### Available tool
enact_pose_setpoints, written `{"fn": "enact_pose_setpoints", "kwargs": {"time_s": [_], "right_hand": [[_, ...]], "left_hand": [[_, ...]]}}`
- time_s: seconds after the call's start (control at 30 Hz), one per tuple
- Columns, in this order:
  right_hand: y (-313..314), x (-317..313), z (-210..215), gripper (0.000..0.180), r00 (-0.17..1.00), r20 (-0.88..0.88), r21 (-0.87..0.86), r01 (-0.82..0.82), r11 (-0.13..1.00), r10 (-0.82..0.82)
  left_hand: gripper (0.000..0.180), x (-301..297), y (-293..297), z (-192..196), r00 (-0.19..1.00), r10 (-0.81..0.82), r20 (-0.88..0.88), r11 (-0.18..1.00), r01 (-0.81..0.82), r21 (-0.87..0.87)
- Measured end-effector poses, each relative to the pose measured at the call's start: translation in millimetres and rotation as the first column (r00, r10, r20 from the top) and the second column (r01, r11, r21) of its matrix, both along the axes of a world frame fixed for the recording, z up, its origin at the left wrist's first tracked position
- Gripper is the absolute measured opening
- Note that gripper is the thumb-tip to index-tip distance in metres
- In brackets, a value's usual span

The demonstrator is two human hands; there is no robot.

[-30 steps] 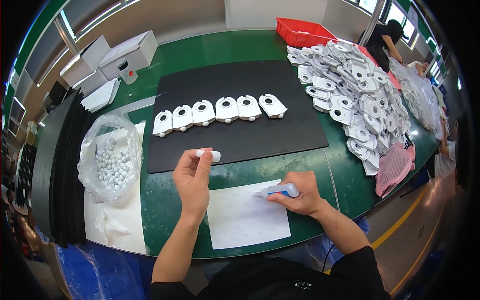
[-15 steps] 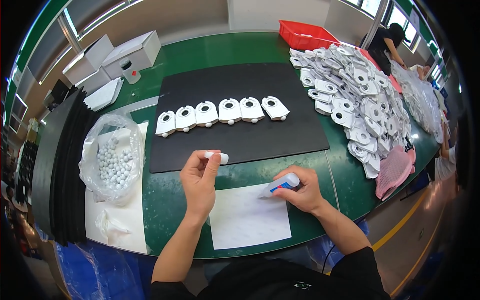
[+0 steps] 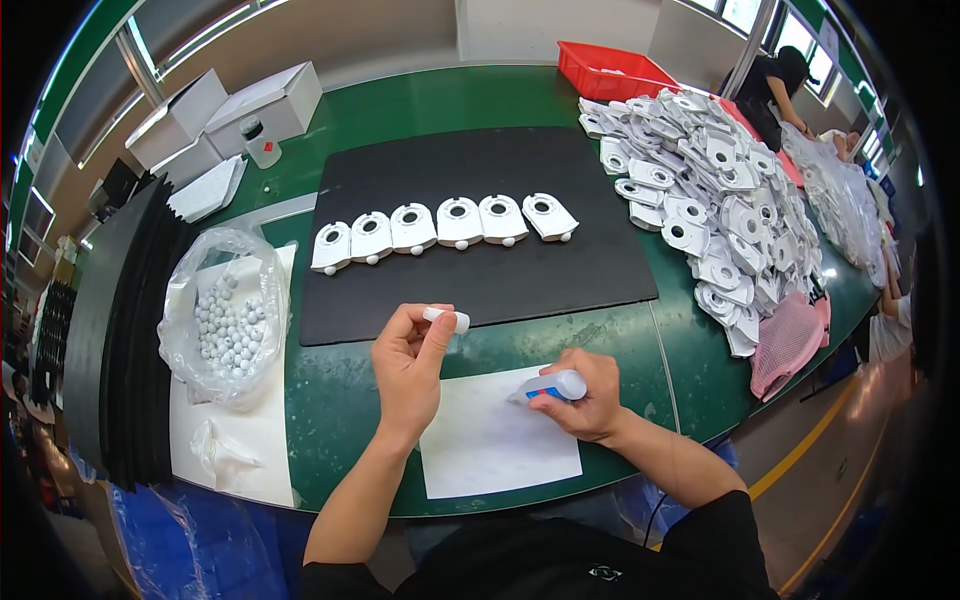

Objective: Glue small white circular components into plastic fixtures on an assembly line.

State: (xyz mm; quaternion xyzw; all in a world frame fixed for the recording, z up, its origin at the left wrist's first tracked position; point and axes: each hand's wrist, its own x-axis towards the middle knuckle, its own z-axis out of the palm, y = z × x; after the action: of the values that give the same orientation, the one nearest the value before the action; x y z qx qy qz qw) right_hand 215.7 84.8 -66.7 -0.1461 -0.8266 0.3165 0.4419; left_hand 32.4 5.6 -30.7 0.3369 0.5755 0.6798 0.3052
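Bare green table lies open between the plastic bag of white balls on the left and the white paper sheet near the front. The far half of the black mat is free beyond the row of white parts. On the right, a heap of white parts blocks the way.

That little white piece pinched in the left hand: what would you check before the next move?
1. White piece gripped at left hand fingertips: ok.
2. Small bottle held in right hand: ok.
3. Bottle nozzle over white paper sheet: ok.
4. Anything on the bottle's tip: cannot tell.
5. Row of six white plates lined up on black mat: ok.
6. Bag of white balls within reach: ok.
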Motion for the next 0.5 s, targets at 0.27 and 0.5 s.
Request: {"fn": "enact_pose_setpoints", "kwargs": {"time_s": [0.27,0.5], "right_hand": [[-1,0,6,0.034,1.000,0.017,0.007,0.009,1.000,-0.009],[-2,0,11,0.030,0.999,0.040,0.036,0.016,0.999,-0.017]], "left_hand": [[0.014,2,0,1,1.000,-0.009,-0.010,1.000,0.009,0.000],[0.014,0,0,-2,1.000,-0.016,-0.009,1.000,0.016,0.004]]}}
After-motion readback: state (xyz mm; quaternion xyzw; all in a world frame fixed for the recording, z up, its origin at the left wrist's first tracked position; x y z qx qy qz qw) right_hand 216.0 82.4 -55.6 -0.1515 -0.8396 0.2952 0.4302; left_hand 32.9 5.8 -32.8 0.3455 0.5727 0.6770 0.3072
